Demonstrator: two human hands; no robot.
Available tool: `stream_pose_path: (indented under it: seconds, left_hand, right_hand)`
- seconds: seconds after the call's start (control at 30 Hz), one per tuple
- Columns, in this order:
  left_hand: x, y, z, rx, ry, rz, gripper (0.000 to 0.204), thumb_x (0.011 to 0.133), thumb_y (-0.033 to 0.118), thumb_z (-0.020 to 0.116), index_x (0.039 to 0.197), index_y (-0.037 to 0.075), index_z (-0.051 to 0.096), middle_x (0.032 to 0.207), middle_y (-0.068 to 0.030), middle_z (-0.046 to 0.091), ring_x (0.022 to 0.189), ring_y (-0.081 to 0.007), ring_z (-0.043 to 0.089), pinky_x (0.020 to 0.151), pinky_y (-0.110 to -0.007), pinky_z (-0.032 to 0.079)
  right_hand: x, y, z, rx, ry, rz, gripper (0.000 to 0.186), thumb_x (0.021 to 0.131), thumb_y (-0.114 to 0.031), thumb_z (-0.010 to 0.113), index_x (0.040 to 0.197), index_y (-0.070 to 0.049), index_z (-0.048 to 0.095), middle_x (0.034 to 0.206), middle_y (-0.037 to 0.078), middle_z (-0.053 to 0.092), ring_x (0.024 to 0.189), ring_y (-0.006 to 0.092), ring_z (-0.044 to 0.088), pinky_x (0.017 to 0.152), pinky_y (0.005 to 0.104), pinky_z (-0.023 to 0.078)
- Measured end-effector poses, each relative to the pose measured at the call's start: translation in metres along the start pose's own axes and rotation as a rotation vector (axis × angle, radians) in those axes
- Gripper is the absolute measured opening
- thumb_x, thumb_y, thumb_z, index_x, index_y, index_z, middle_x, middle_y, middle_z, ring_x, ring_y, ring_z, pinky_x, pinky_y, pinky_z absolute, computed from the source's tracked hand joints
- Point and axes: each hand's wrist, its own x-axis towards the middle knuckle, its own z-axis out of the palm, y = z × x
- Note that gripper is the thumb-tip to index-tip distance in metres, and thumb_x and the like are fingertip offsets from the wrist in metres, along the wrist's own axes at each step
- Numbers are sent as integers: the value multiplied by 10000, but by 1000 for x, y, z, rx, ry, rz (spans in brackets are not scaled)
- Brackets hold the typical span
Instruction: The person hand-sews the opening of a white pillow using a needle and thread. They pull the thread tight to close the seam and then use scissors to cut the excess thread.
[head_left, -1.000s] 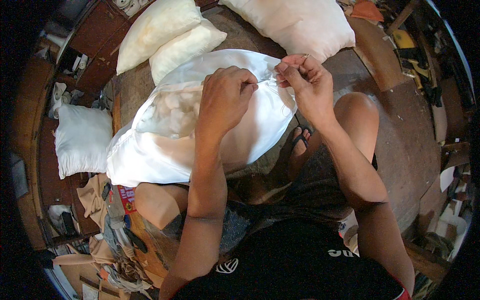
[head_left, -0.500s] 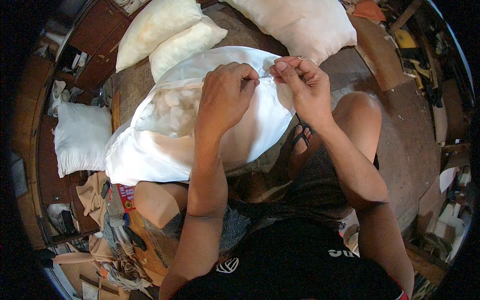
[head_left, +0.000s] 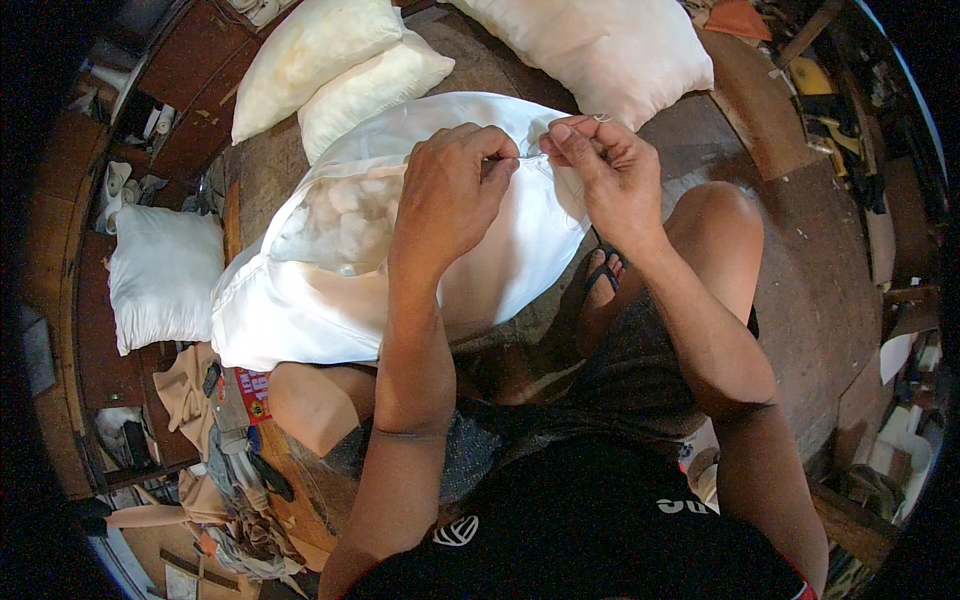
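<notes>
Across my lap lies a large white cushion cover [head_left: 300,320], its long opening showing fluffy white stuffing [head_left: 335,225]. My left hand [head_left: 452,190] is closed, thumb and forefinger pinching the cover's edge at the right end of the opening. Just right of it, my right hand [head_left: 618,180] is pinched closed over the same seam. What sits between its fingertips is too small to make out. A thin pale strand, like thread, curls by its raised fingers. Both hands are close together, a short gap between their fingertips.
Two cream pillows [head_left: 320,70] lie beyond the cover, with a larger pale pillow [head_left: 610,60] to their right. A white pillow [head_left: 168,275] rests at the left by wooden shelving. Fabric scraps [head_left: 235,480] are heaped at lower left. Cluttered shelves line the right side.
Almost nothing differs. Both hands keep their pinches at the seam, with only a very slight shift of the fingers.
</notes>
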Motion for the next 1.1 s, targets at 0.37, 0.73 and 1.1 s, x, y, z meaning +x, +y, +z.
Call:
stream_pose_path:
  seconds: [0.37, 0.73, 1.1]
  left_hand:
    - [-1, -2, -1, 24, 16, 39, 142, 842, 129, 695, 922, 11, 696, 904, -149, 683, 817, -295, 660, 759, -389, 506]
    - [1, -1, 1, -1, -5, 13, 149, 857, 144, 695, 929, 14, 698, 908, -158, 687, 828, -313, 659, 765, -396, 506]
    - [1, -1, 3, -68, 6, -25, 148, 876, 133, 671, 932, -3, 689, 877, -168, 693, 777, -297, 669, 742, -378, 511]
  right_hand:
    - [1, -3, 1, -4, 11, 83, 175, 959, -92, 599, 933, 46, 704, 847, 54, 717, 758, 90, 617, 682, 235, 483]
    - [4, 2, -5, 88, -94, 125, 189, 979, -111, 589, 938, 42, 692, 826, 53, 707, 720, 82, 593, 652, 235, 466]
    - [7, 12, -9, 29, -220, 89, 145, 938, -10, 558, 926, 49, 690, 850, 58, 706, 783, 106, 626, 720, 253, 500]
